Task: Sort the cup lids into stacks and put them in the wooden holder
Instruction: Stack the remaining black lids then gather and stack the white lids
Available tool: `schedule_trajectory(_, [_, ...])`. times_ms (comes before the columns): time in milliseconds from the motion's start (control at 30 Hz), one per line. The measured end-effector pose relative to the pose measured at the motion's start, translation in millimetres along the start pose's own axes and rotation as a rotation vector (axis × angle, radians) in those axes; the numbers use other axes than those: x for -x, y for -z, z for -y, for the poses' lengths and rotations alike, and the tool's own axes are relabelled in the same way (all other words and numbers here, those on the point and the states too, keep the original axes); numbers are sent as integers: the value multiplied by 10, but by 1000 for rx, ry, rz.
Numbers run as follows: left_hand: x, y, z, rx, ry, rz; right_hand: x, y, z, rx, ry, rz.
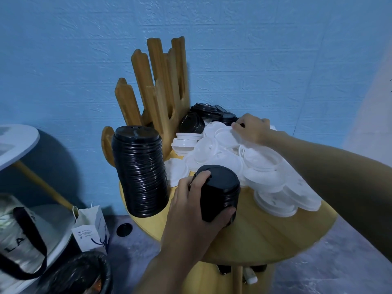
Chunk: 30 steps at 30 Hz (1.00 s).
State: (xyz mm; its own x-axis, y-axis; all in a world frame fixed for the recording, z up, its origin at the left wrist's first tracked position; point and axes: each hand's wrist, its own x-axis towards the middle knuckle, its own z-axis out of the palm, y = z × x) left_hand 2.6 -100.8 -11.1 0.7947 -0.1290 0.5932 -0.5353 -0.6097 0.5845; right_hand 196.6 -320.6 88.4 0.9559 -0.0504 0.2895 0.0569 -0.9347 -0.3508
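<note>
Stacked black lids are standing as a tall stack (pixel 140 172) at the worktop's (pixel 275 230) left edge, just before the wooden holder (pixel 161 81). The left hand (pixel 191 211) is gripping a shorter black stack (pixel 220 192). The right hand (pixel 252 128) is reaching over the white lids (pixel 254 166), fingers curling, possibly pinching one.

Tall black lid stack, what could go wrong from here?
The tall black stack stands close to the left edge of the table; a bump from the left hand, which grips the short black stack beside it, could topple it. One black lid already lies on the floor. The right hand reaching into the white lids might push some off.
</note>
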Motion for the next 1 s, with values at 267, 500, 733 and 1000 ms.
schedule_trajectory(267, [-13, 12, -10, -12, 18, 28, 534, 317, 147, -434, 200, -264])
schedule_trajectory(500, [-8, 42, -44, 3, 34, 37, 1199, 556, 448, -1037, -2, -97])
schedule_trajectory(733, [-7, 45, -51, 61, 62, 25, 1582, 450, 541, -833, 74, 231])
schedule_trajectory(1000, [-10, 39, -38, 57, 41, 6, 1668, 438, 514, -615, 180, 442])
